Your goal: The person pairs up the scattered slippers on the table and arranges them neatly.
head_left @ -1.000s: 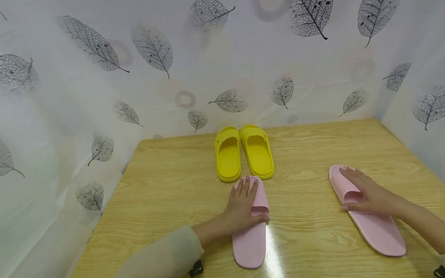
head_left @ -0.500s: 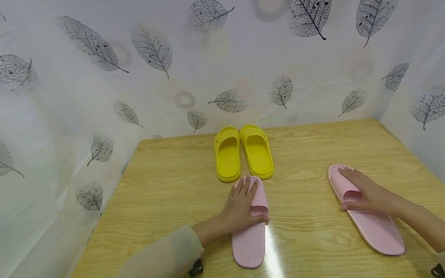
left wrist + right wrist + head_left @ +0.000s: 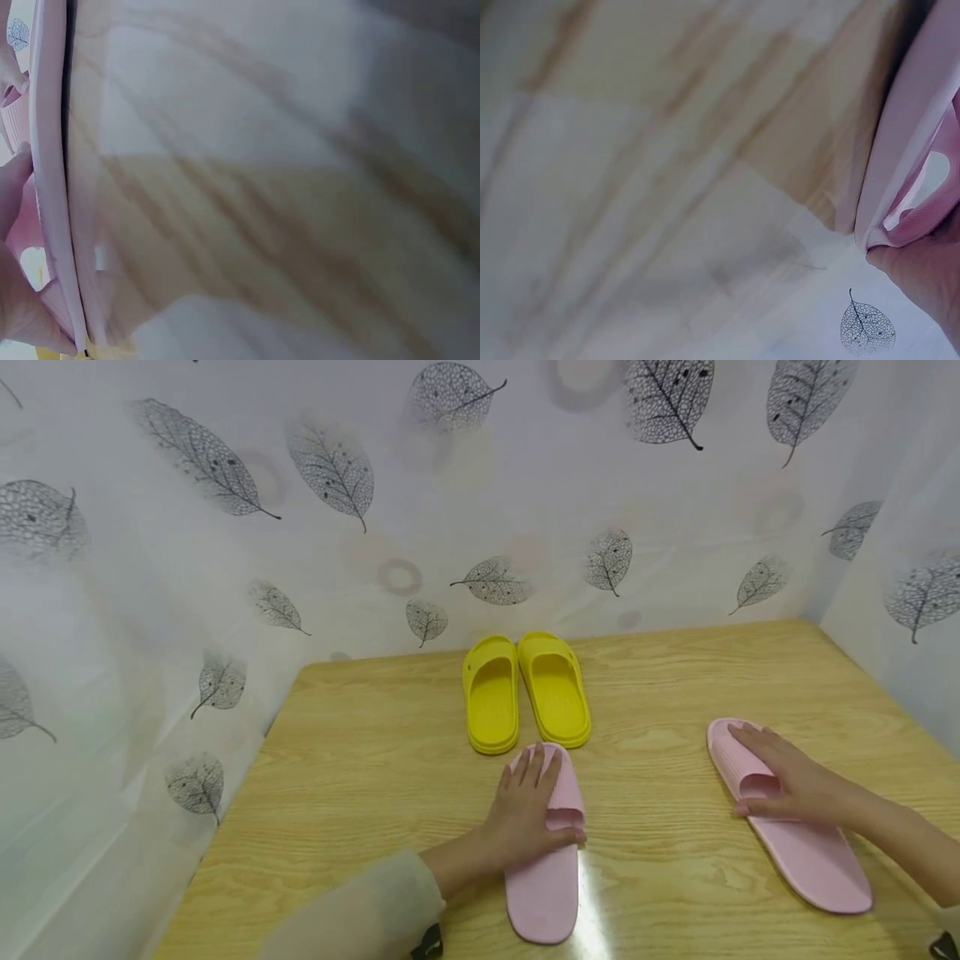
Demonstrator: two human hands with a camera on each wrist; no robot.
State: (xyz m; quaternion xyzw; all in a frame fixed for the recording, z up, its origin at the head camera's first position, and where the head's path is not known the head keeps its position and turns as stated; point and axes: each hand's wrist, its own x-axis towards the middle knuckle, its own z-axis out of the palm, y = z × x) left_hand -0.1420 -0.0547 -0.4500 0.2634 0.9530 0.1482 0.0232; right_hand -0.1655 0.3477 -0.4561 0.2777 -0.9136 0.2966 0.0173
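Note:
In the head view two pink slippers lie sole-down on the table. My left hand (image 3: 522,822) rests on the left pink slipper (image 3: 546,902), its straight fingers spread over the ribbed strap and its thumb at the right edge. Farther right, my right hand (image 3: 804,781) lies across the other pink slipper (image 3: 821,864). That hand's fingers stretch over the strap, and its thumb touches the left edge by the foot opening. Each wrist view catches a slipper's side close up, the left one's edge (image 3: 51,150) and the right one's edge (image 3: 900,142), with fingers partly cut off.
Two yellow slippers stand side by side at the table's back, the left yellow slipper (image 3: 492,714) and the right yellow slipper (image 3: 560,702), just beyond the left pink slipper's toe. A leaf-patterned curtain (image 3: 360,560) encloses the back and sides of the wooden table (image 3: 360,743).
The left pink slipper and my left hand have shifted very slightly to the right. My right hand stays in place on its slipper.

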